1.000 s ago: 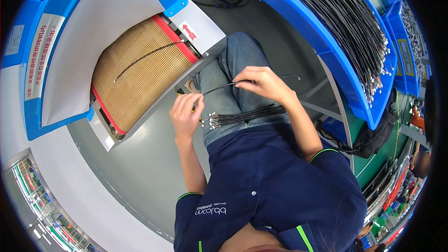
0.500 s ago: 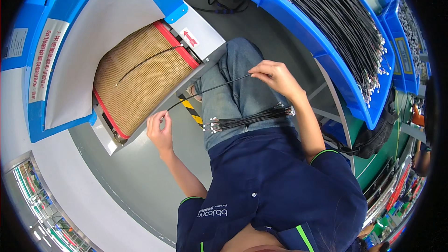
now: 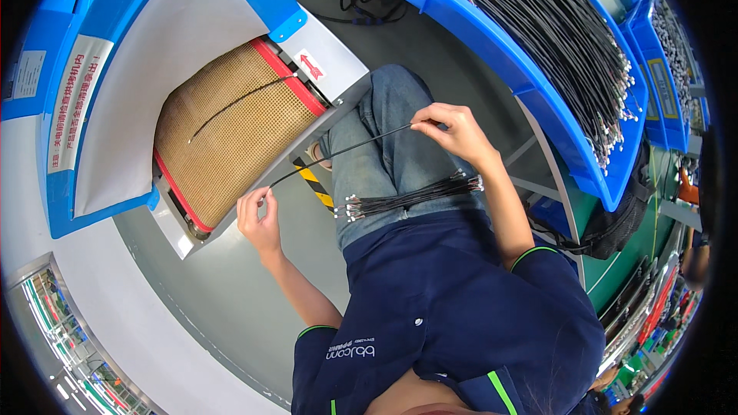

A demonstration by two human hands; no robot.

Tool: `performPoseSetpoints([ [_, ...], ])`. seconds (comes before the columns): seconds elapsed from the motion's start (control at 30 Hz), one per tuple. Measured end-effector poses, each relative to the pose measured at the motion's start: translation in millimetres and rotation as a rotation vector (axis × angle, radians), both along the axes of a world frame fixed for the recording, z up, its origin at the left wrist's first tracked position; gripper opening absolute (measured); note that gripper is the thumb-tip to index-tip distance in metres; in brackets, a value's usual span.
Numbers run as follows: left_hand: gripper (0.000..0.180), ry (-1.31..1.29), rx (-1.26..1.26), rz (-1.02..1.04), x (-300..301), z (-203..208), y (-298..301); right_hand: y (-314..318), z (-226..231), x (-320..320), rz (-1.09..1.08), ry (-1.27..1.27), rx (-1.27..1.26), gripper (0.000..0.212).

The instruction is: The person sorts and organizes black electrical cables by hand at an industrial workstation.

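Note:
A thin black cable [image 3: 338, 152] stretches nearly straight between my two hands, above my knees. My left hand [image 3: 259, 219] pinches its lower left end beside the conveyor's edge. At the other end, my right hand [image 3: 450, 129] grips it between thumb and fingertips over my thigh; both cable tips are hidden in the fingers. Across my lap lies a bundle of black cables [image 3: 407, 201] with small white connectors at both ends. Another single black cable [image 3: 242, 98] rests on the tan mesh conveyor belt [image 3: 223, 157], apart from my hands.
The belt comes out of a blue and white machine [image 3: 131, 84] at the left. A large blue bin [image 3: 492, 54] full of black cables stands at the upper right, with another blue bin [image 3: 653, 84] beyond it. A black bag [image 3: 619, 219] sits below the bins.
My left hand has shifted slightly left and up, while my right hand has hardly moved. The cable between them stays taut. The view has shifted a little.

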State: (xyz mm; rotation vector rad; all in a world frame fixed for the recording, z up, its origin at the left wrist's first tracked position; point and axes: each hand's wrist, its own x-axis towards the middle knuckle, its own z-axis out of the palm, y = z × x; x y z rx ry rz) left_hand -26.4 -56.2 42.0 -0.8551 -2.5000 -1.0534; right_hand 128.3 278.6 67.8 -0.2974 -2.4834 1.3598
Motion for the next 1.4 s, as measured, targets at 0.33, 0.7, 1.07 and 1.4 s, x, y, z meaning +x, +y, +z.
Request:
performPoseSetpoints([
  [0.33, 0.014, -0.007, 0.009, 0.000, 1, 2, -5, 2, -3, 1, 0.080, 0.002, 0.036, 0.011],
  [0.7, 0.015, -0.006, 0.032, -0.010, 1, 3, -12, -2, 3, 2, 0.188, 0.008, 0.118, 0.011],
  [1.07, 0.010, -0.019, 0.029, 0.020, -26, 3, -24, -13, 2, -21, 0.229, 0.208, 0.221, 0.014],
  [1.4, 0.011, -0.129, -0.142, 0.106, -135, -7, -51, -61, -49, -143, 0.120, 0.326, 0.314, 0.014],
])
